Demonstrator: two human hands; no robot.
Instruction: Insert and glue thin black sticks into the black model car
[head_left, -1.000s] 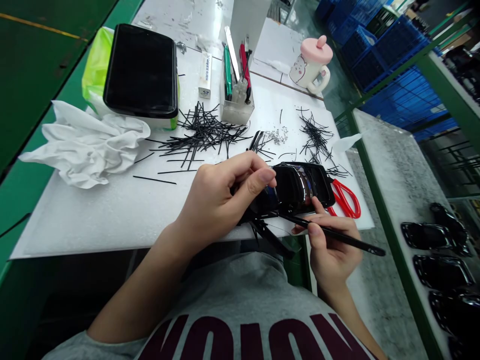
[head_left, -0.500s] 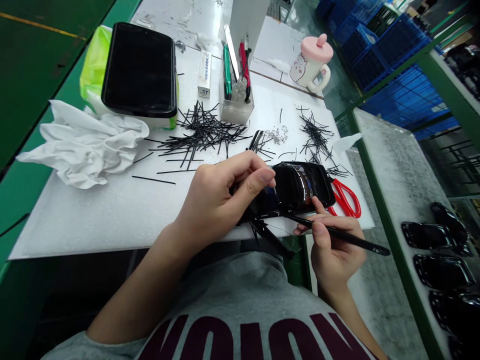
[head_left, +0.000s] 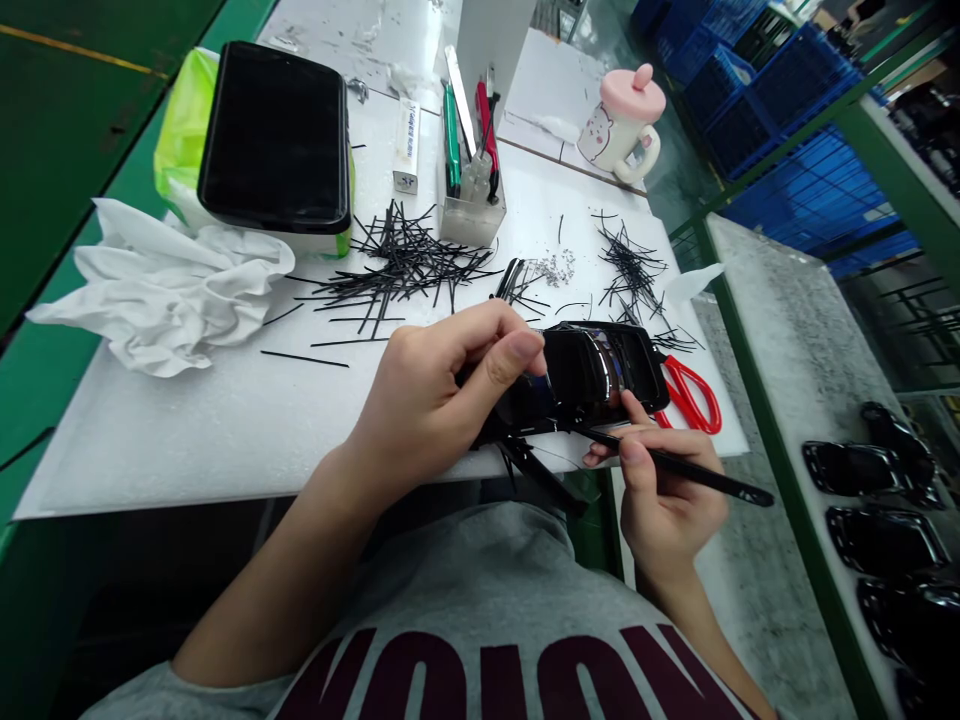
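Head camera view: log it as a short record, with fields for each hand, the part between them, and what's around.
Left hand: hand with fingers curled at the left end of the black part; its grip is hidden
Right hand: hand holding a slim black tool, tip at the part's near edge
Part: glossy black part, over the white work surface
Right of part: red-handled tool
Beyond part: black strips, pink-lidded mug
Far left: crumpled white cloth

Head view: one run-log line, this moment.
left hand: at glossy black part | right hand: holds thin black tool, tip at part's near edge | black strips: piled loose
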